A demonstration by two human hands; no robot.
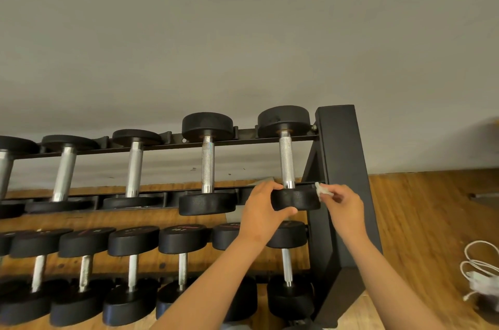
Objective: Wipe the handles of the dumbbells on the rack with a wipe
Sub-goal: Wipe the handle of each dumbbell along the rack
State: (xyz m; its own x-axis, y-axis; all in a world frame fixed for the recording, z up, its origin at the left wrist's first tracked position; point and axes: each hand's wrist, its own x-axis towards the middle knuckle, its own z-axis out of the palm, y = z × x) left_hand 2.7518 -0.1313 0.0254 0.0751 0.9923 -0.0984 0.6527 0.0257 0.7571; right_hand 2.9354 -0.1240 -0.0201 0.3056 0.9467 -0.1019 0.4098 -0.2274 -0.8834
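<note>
head view: our left hand (pixel 263 208) grips the black head of the rightmost upper steel-handled dumbbell (pixel 286 162) on the black metal rack (pixel 341 156); our right hand (pixel 344 206) pinches a white wipe (pixel 322 190) beside it.

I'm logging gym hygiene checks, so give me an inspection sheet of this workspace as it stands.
Surface: black rack, two tiers showing, both holding dumbbells.
Job's things: rightmost top dumbbell, handle bare; wipe crumpled beside its near head.
Clutter: dark item at far lower right, unidentifiable.
Grippers: left hand grips that dumbbell's near head; right hand pinches the wipe.
Cables: white cable coiled on the wooden floor, right.
Surroundings: grey wall.
</note>
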